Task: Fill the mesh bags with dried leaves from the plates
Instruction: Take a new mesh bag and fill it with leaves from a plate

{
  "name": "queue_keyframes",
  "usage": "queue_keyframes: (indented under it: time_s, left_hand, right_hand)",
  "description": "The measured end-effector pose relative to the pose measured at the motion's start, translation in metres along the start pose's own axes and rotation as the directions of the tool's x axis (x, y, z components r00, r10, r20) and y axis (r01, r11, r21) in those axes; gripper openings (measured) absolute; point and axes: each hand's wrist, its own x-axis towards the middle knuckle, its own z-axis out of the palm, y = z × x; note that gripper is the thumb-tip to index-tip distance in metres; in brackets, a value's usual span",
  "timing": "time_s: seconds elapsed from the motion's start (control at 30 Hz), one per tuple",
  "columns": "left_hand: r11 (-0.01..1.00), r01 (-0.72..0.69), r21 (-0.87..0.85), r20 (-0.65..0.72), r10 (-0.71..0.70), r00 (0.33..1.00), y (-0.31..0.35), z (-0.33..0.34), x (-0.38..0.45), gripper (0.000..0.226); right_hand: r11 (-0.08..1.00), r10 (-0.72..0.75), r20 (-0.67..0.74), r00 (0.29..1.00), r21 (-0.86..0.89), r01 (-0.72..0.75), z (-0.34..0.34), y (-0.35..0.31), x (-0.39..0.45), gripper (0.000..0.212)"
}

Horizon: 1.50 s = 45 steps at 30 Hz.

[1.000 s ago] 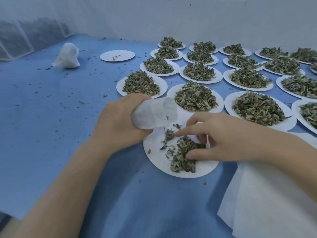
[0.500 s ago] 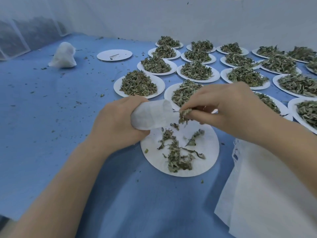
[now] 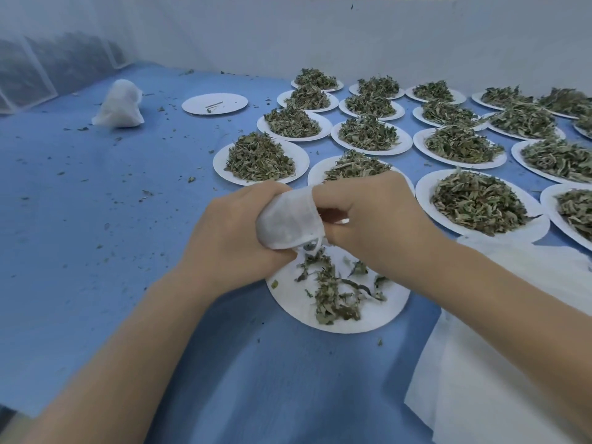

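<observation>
My left hand (image 3: 235,233) grips a small white mesh bag (image 3: 285,219) above a white paper plate (image 3: 378,315). My right hand (image 3: 368,216) is at the bag's mouth, its curled fingers pushed into the opening; what they pinch is hidden. A thin scatter of dried green leaves (image 3: 333,294) lies on the plate below both hands. Behind them stand several plates heaped with dried leaves, the nearest at the left (image 3: 259,158) and at the right (image 3: 477,203).
A filled white bag (image 3: 118,105) sits at the far left on the blue table. A nearly bare plate (image 3: 214,103) lies behind it. A stack of white mesh fabric (image 3: 480,363) lies at the right front. Leaf crumbs dot the blue surface.
My right hand picked up leaves from the near plate, lifted them to the bag's mouth and now has its fingers inside the opening. The pile on the plate has thinned.
</observation>
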Motion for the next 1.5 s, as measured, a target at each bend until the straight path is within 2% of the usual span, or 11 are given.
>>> queue_keyframes:
  time_s: [0.2,0.33,0.43,0.57,0.7,0.9,1.0,1.1,1.3,1.43,1.5]
  left_hand:
    - [1.0,-0.006,-0.016,-0.038,0.006,0.999,0.001,-0.003,0.0,0.047]
    - [0.999,0.032,0.026,-0.02,-0.032,0.999,-0.001,-0.007,0.001,0.047]
    - [0.998,0.042,0.041,-0.008,-0.042,0.999,-0.001,-0.008,0.0,0.047]
    - [0.998,0.051,0.037,-0.009,-0.05,0.999,0.0,-0.007,0.0,0.049]
    - [0.997,0.072,0.028,-0.017,-0.071,0.997,-0.004,-0.007,0.001,0.049]
    - [0.997,0.08,0.014,-0.041,-0.079,0.996,-0.006,-0.01,0.002,0.046]
    - [0.996,0.082,0.033,-0.053,-0.081,0.995,-0.007,-0.01,0.003,0.045]
    - [0.995,0.087,0.039,-0.053,-0.085,0.995,-0.008,-0.01,0.003,0.046]
    - [0.996,0.085,0.027,-0.061,-0.083,0.995,-0.008,-0.011,0.002,0.048]
    - [0.996,0.089,0.021,-0.06,-0.088,0.994,-0.007,-0.011,0.002,0.047]
    - [0.996,0.089,0.021,-0.055,-0.088,0.995,-0.007,-0.011,0.002,0.047]
  right_hand:
    - [1.0,-0.005,0.235,0.972,-0.005,0.006,-0.013,0.006,0.004,0.024]
    - [0.99,0.005,0.101,0.995,0.141,-0.019,-0.031,0.013,-0.006,0.025]
    - [0.998,0.046,0.199,0.979,-0.058,-0.035,-0.04,0.023,-0.014,0.024]
    - [0.923,0.239,0.512,0.825,-0.382,-0.03,-0.043,0.028,-0.02,0.034]
    - [0.894,0.352,0.593,0.725,-0.442,-0.072,-0.04,0.027,-0.025,0.04]
    - [0.922,0.281,0.552,0.785,-0.382,-0.062,-0.019,0.029,-0.012,0.028]
    - [0.94,0.259,0.498,0.827,-0.328,-0.097,-0.012,0.03,-0.006,0.042]
    - [0.939,0.246,0.539,0.805,-0.337,-0.061,-0.006,0.031,-0.005,0.057]
    - [0.973,0.197,0.622,0.757,-0.219,-0.073,-0.013,0.024,-0.011,0.047]
    - [0.962,0.212,0.639,0.739,-0.27,-0.043,-0.017,0.019,-0.021,0.074]
    - [0.955,0.217,0.641,0.736,-0.294,-0.025,-0.012,0.017,-0.024,0.076]
